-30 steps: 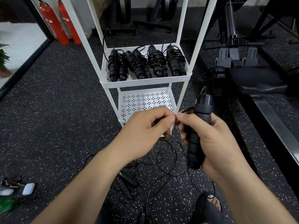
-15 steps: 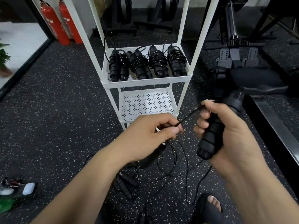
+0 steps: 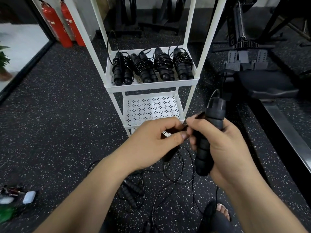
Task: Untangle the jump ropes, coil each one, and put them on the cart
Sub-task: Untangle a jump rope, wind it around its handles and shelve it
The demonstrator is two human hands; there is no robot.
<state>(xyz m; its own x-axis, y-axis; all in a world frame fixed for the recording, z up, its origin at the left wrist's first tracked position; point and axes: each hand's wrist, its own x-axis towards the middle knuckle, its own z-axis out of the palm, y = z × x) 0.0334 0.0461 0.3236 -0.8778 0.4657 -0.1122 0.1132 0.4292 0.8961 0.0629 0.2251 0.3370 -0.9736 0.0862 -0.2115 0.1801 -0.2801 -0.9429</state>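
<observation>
Swung back near upright and in against the left grip since a moment ago: ribbed black foam jump-rope handle, clenched in the right grip, cap end up and away, butt end down toward the body. Left grip pinching the thin black cord just beside the right fingertips, cord slanting up-right behind the handle. Likely next: winding crosswise to that long axis, left grip nearer the slack. Straight ahead, white metal cart holding four coiled black ropes.
</observation>
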